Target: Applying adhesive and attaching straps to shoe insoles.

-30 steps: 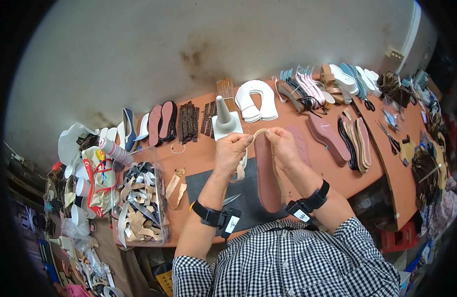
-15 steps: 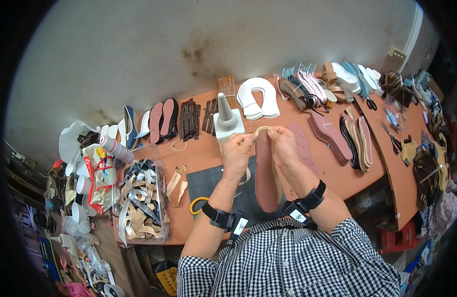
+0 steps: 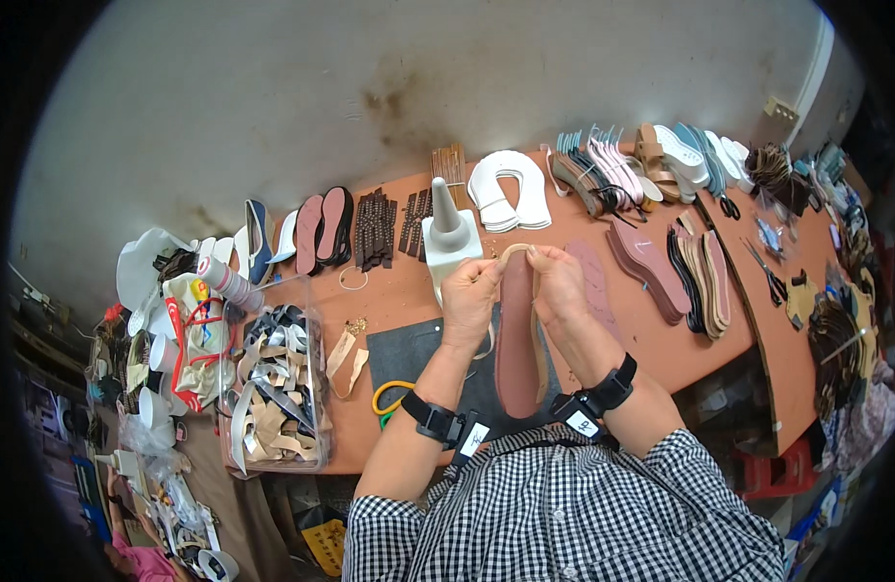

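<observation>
Between my two hands a long dusty-pink insole hangs with one end toward me. A tan strip runs along its right edge and round its far end. My left hand pinches the strip at the upper left of that end. Opposite it, my right hand is closed on the upper right, thumb and fingers on the edge. Beneath lies a dark grey mat on the table. Yellow-handled scissors rest partly on the mat beside my left forearm.
A clear bin of strip scraps stands at the left. Past my hands rise a white glue pot with a grey cone and stacked white U-shaped pieces. Stacked pink soles lie to the right. Black scissors lie farther right.
My hands stay at the insole's far end with only slight finger shifts. The view has moved a little. At the lower left, a person in pink has shifted an arm.
</observation>
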The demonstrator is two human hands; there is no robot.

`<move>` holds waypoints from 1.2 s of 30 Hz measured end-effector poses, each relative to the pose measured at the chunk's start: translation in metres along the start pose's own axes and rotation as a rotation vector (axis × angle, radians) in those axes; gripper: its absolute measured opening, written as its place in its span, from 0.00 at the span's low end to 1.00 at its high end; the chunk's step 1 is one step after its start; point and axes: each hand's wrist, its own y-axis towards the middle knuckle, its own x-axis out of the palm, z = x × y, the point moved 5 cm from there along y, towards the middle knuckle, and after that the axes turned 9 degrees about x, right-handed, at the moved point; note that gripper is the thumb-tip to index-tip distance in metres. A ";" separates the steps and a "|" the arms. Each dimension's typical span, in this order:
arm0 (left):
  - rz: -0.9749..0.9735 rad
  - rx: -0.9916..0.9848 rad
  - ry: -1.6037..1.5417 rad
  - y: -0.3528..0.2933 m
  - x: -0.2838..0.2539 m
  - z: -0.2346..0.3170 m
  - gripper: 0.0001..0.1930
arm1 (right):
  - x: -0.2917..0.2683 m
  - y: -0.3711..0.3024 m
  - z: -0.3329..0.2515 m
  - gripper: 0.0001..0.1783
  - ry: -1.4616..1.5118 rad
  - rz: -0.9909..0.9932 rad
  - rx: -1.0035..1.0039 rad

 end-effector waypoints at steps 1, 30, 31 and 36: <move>-0.004 0.031 0.049 0.000 0.000 0.001 0.09 | -0.002 0.001 0.001 0.09 0.006 0.007 0.005; -0.112 -0.233 -0.026 -0.001 0.007 0.015 0.04 | -0.017 0.002 -0.003 0.07 -0.061 -0.104 0.149; -0.150 -0.155 0.064 0.001 0.004 0.016 0.04 | -0.014 -0.002 -0.007 0.07 -0.072 -0.100 0.132; -0.271 0.068 0.271 0.009 -0.004 0.023 0.04 | -0.012 -0.005 -0.015 0.06 -0.148 -0.119 0.077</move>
